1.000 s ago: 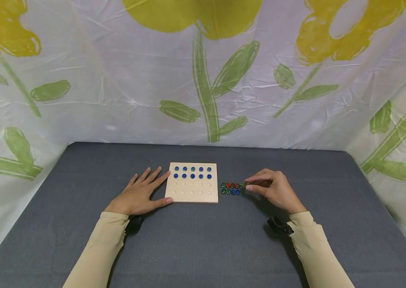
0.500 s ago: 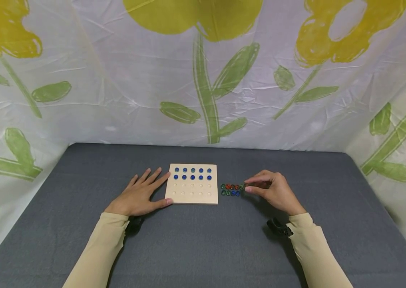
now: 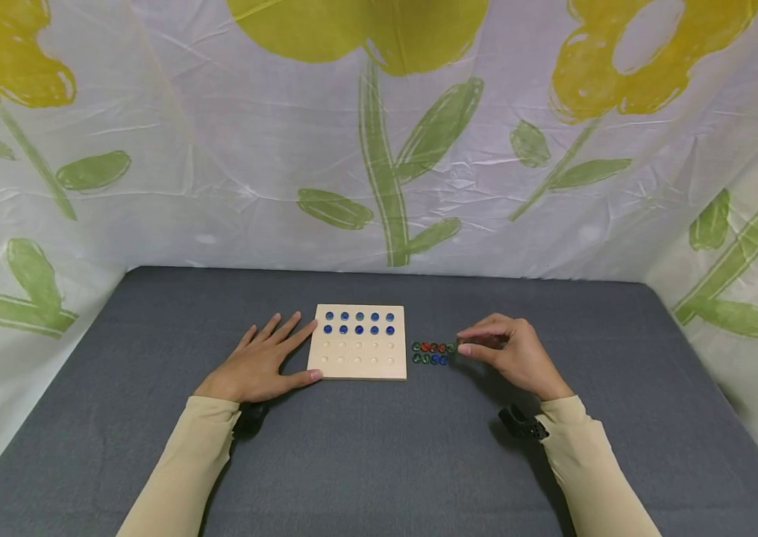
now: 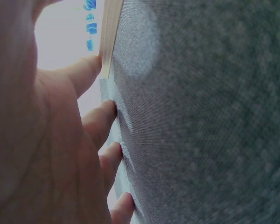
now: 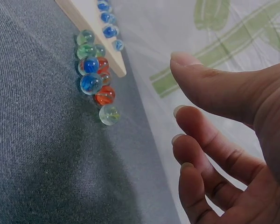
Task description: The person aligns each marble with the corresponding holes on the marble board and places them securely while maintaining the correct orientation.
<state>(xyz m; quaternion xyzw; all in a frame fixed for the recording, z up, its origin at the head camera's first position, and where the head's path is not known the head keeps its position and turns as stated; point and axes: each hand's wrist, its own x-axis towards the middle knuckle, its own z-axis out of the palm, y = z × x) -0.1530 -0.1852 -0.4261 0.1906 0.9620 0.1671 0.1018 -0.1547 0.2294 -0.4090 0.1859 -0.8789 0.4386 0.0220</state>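
Note:
A pale wooden board [image 3: 350, 353] with rows of round hollows lies on the table. Blue marbles [image 3: 359, 329] fill its two far rows; the two near rows are bare. My left hand [image 3: 254, 367] is spread flat at the board's left side, thumb at the near corner and index finger [image 4: 86, 72] touching the edge. Two short rows of loose green, red and blue marbles [image 5: 92, 83] sit right of the board. Just right of them hovers my right hand [image 3: 513, 356], fingers bent and thumb apart. Nearest to it is a clear marble with a yellow-green streak [image 5: 110, 115]. No marble shows between its fingers.
Grey cloth covers the table [image 3: 379, 462]. A white curtain [image 3: 231, 149] printed with yellow flowers and green leaves surrounds the far side and both ends. Dark wristbands [image 3: 522, 424] sit at both wrists.

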